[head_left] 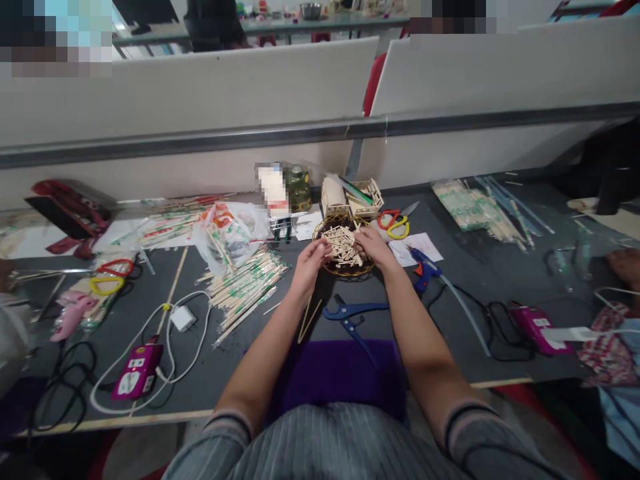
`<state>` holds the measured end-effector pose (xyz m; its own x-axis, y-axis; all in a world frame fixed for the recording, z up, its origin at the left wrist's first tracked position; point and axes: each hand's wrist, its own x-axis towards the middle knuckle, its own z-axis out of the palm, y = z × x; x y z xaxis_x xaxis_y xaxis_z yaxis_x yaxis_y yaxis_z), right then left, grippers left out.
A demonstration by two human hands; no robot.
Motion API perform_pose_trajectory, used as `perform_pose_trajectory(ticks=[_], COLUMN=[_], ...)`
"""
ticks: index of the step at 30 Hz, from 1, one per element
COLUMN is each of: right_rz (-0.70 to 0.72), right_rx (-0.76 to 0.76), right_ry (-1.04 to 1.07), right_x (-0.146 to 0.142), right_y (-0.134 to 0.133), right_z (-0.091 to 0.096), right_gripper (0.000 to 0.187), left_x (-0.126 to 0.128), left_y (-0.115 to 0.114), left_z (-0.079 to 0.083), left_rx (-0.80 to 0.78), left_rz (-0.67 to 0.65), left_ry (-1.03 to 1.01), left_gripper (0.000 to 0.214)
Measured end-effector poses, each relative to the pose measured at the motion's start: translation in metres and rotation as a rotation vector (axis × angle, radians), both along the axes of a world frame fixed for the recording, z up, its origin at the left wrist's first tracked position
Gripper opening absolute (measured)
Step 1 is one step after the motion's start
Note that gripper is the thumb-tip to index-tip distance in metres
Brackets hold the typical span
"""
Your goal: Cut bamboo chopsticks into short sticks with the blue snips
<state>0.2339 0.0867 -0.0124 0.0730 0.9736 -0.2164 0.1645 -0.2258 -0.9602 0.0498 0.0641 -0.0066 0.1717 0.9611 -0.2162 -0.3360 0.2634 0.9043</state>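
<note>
A round woven basket [351, 273] full of short cut pieces of wooden stick [341, 245] sits on the dark table in front of me. At its left rim is my left hand [316, 259], fingertips pinched together; whatever is between them is too small to make out. My right hand [371, 245] reaches over the right side of the basket, fingers closed at a short pale stick piece. Nearer to me, below the basket, lies a blue-handled pipe cutter [357, 311]. A bent thin stick [309, 321] rests beside my left forearm.
Bundled wooden sticks [247, 287] and a plastic bag [233, 230] lie left. Red-and-yellow scissors [395, 223], a blue glue gun [425, 267] and packed sticks [470, 210] are right. Small stick-built boxes [367, 193] stand behind. Corded magenta power boxes [137, 370] flank me. Other people sit on both sides.
</note>
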Motion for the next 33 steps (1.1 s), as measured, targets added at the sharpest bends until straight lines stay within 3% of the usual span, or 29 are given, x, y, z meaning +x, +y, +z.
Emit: perform_pose_trajectory(ticks=[3, 6, 8, 12, 17, 25, 30, 33], right_rz=[0.069, 0.108, 0.164, 0.278, 0.356, 0.211, 0.32, 0.35], right_rx=[0.066, 0.166, 0.209, 0.232, 0.294, 0.293, 0.282, 0.303], right_ry=[-0.036, -0.246, -0.408, -0.587, -0.575, -0.512, -0.623, -0.566], right_x=[-0.01, -0.021, -0.029, -0.038, -0.031, -0.033, -0.045, -0.041], right_y=[0.001, 0.004, 0.004, -0.001, -0.01, -0.007, -0.014, -0.018], right_z=[0.005, 0.007, 0.008, 0.012, 0.022, 0.03, 0.036, 0.039], right_gripper=[0.021, 0.018, 0.014, 0.035, 0.046, 0.047, 0.05, 0.054], left_x=[0.028, 0.046, 0.053, 0.054, 0.049, 0.048, 0.046, 0.042], left_y=[0.028, 0.041, 0.045, 0.05, 0.055, 0.051, 0.053, 0.057], left_z=[-0.007, -0.015, -0.019, -0.026, -0.028, -0.019, -0.018, -0.018], left_rx=[-0.178, -0.312, -0.338, -0.302, -0.348, -0.538, -0.532, -0.537], left_rz=[0.047, 0.016, 0.031, 0.101, 0.156, 0.171, 0.161, 0.173], left_ry=[-0.129, -0.257, -0.331, -0.397, -0.473, -0.698, -0.741, -0.714], left_gripper=[0.027, 0.032, 0.038, 0.042, 0.04, 0.039, 0.041, 0.037])
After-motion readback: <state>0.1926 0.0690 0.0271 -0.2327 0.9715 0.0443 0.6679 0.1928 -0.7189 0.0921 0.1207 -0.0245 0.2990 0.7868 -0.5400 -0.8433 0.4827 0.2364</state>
